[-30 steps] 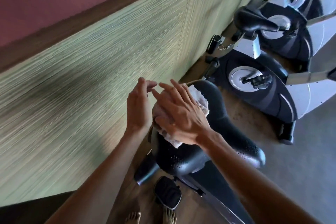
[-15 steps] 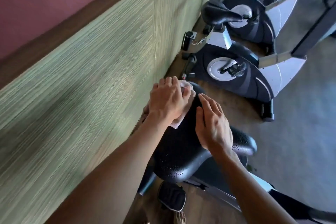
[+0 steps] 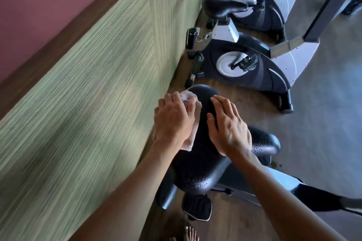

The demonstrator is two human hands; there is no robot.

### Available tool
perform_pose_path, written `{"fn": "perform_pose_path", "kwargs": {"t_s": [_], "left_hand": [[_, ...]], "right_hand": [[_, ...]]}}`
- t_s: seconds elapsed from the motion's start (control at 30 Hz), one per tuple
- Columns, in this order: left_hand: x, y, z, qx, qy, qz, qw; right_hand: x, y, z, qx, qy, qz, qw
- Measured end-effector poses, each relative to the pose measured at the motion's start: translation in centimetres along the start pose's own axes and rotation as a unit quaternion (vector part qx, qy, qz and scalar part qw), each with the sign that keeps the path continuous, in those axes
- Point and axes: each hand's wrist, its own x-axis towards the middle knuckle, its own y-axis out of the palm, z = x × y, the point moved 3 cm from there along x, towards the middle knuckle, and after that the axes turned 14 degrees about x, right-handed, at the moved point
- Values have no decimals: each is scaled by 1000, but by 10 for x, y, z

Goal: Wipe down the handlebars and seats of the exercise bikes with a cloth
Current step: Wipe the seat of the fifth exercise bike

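The left hand presses the cloth with flat fingers on the seat's wall-side edge, while the right hand rests flat and empty alongside; the seat's unwiped length runs toward the person.

Exercise bikes: you have three in view along the green wall, the near bike, the second bike and the third bike farthest up it.
Seats: you can count two, the near seat and the second seat farther along the wall.
Cloths: one, a pale cloth on the near seat's wall side.
Hands: two on the near seat, your left hand and right hand.
Pedals: two show plainly, one pedal below the near seat, another pedal on the second bike.
Bare feet: one, a foot below the near seat.
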Motion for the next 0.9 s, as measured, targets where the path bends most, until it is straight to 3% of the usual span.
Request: {"fn": "perform_pose_path", "kwargs": {"t_s": [0.2,0.4,0.57,0.8,0.9], "left_hand": [[56,3,-23,18,59,8,998],[74,14,-13,-125,132,42,982],[64,25,6,-270,201,31,941],[-7,27,47,-404,170,-6,899],[-11,26,47,-395,160,0,905]], "right_hand": [[1,-3,1,-20,-12,2,1000],[-4,25,23,-42,77,-37,995],[-5,30,34,-64,130,-53,988],[-4,28,37,-25,161,-43,986],[-7,28,36,0,163,-55,985]]}}
